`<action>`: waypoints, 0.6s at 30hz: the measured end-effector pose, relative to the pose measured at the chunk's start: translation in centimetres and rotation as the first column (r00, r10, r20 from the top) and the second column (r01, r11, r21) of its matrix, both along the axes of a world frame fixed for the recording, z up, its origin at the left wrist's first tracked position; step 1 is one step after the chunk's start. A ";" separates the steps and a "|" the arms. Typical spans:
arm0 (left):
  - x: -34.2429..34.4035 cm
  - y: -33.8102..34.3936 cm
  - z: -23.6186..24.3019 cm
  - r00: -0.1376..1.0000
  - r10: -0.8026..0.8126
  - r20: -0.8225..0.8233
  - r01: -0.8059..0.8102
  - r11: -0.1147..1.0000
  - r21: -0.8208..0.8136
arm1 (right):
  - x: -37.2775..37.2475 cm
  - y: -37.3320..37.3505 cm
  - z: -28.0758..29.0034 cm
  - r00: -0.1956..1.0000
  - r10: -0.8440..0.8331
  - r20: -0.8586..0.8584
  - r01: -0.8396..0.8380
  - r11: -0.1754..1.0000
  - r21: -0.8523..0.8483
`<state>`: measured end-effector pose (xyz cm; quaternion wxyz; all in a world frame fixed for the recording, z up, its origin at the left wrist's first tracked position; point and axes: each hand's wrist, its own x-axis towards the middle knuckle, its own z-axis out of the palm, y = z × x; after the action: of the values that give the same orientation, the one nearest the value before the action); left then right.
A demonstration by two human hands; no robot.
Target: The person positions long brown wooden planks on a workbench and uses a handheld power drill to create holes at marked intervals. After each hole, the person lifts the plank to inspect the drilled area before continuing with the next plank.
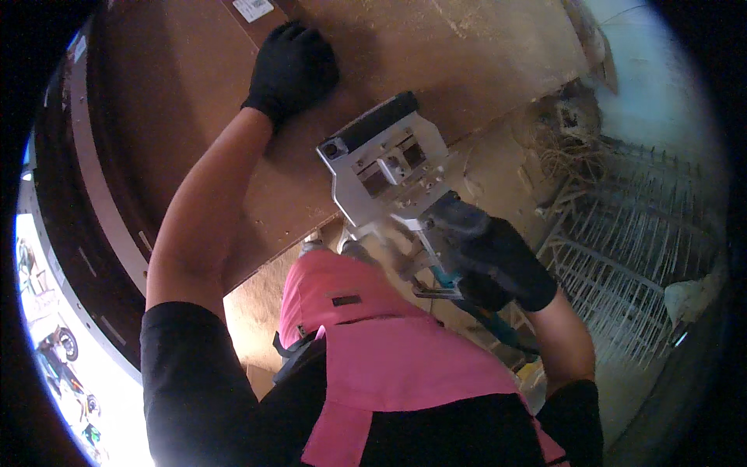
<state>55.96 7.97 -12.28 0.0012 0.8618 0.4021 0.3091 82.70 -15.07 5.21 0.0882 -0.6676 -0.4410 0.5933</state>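
My left hand (294, 70), in a black glove, rests closed on a large brown board (210, 140). Its fingers curl under, so anything inside them is hidden. A handheld power tool (393, 159) with a silver metal base plate, a black bar along one side and some teal on its body is in my right hand (498, 257), also black-gloved. My fingers wrap round the tool's body, below the base plate. The plate is turned upward and shows a slotted opening. It is at the near edge of the board; whether it touches is unclear.
A pale label (253, 8) is on a strip at the board's far side. Sawdust covers the board's right part. A wire rack (622, 249) stands at the right, with tangled cord (572, 156) beyond. Dark long panels (85, 210) lie at the left. My pink apron (412, 350) hangs close below the tool.
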 end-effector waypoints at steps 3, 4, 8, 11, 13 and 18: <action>0.1 -0.2 0.0 0.999 0.031 0.023 -0.028 0.993 -0.113 | 0.6 -1.9 0.7 0.967 0.173 0.188 -0.191 0.978 0.087; 0.1 -0.3 -0.1 0.999 0.048 0.021 -0.046 0.994 -0.100 | 1.3 -3.2 1.6 0.948 0.226 0.223 -0.263 0.952 0.154; 0.1 -0.5 -0.6 0.997 0.029 -0.066 -0.029 1.000 -0.007 | 4.7 -9.8 3.7 0.957 0.092 0.276 -0.096 0.995 -0.002; 0.0 -0.5 -0.7 0.995 0.073 -0.070 -0.075 0.997 -0.024 | 7.9 -15.1 1.0 0.730 0.301 0.614 -0.553 0.788 0.272; -0.1 -0.7 -0.7 0.991 0.116 -0.068 -0.118 0.993 -0.026 | 10.6 -19.0 -2.3 0.730 0.335 0.596 -0.575 0.772 0.271; -0.2 -5.8 0.3 0.975 0.107 -0.197 -0.114 0.993 -0.025 | 16.6 -30.0 -15.6 0.938 -0.194 0.288 0.130 0.965 0.227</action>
<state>55.79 2.19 -12.01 -0.0398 0.8642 0.4531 0.2152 99.29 -45.02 -10.36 0.1353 -0.7735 -0.4512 0.4241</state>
